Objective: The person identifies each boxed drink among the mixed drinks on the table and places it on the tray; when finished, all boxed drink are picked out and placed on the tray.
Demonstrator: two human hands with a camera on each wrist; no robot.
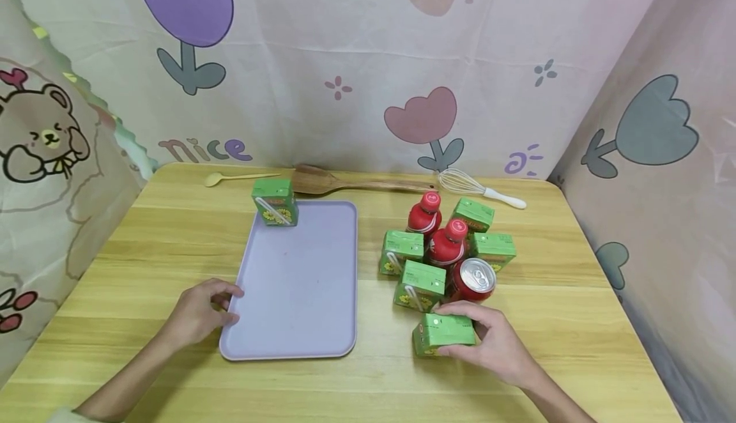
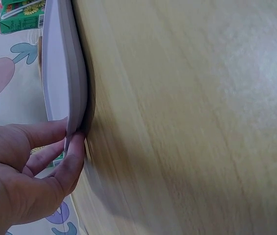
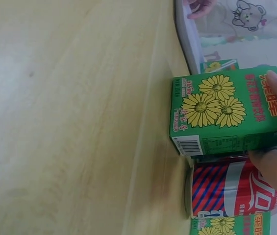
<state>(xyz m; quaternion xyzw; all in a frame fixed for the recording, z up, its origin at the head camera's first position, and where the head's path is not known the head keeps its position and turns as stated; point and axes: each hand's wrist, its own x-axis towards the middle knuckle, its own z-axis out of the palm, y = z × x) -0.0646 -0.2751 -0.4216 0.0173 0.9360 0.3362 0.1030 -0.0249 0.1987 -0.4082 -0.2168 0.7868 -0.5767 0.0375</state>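
Observation:
My left hand point(image 1: 198, 314) pinches the left rim of a lilac tray point(image 1: 299, 282); the left wrist view shows thumb and fingers on either side of that rim. One green drink carton point(image 1: 275, 202) with a straw stands at the tray's far left corner. At the right, my right hand point(image 1: 489, 340) grips another green carton point(image 1: 444, 335) between thumb and fingers, just in front of the drink group. Yellow flowers and a barcode show on this carton in the right wrist view. Close behind it stand a red can point(image 1: 475, 278) and a carton with a straw point(image 1: 421, 284).
Two red bottles point(image 1: 447, 244) stand among several green cartons point(image 1: 402, 252) on the right. Along the back lie a small yellow spoon point(image 1: 241, 178), a wooden spatula point(image 1: 316, 181) and a white-handled whisk point(image 1: 477, 186). A printed curtain point(image 1: 345, 39) hangs behind the table.

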